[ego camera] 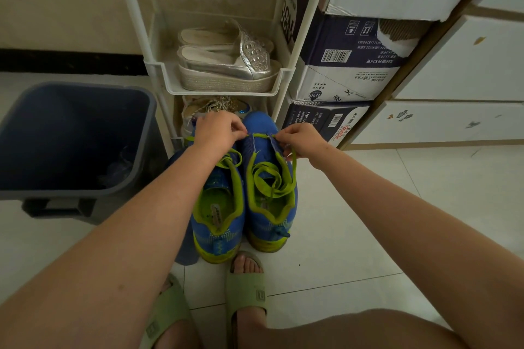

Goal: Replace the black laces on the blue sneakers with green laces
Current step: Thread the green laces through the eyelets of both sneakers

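Observation:
Two blue sneakers with lime-green lining stand side by side on the floor, toes pointing away from me. My left hand (218,129) and my right hand (300,140) both pinch a green lace (272,176) near the toe end of the right sneaker (269,207). One stretch of that lace runs taut between my fingers across the lowest eyelets. The rest lies in loose loops over the tongue and opening. The left sneaker (217,215) has green lace showing near its tongue, partly under my left forearm. No black laces are in view.
A dark blue bin (71,136) stands at the left. Behind the sneakers a white shoe rack (224,76) holds silver platform sandals (226,62). Stacked cardboard boxes (346,65) and white cabinets (453,79) fill the right. My feet in green slippers (246,289) sit close behind the sneakers.

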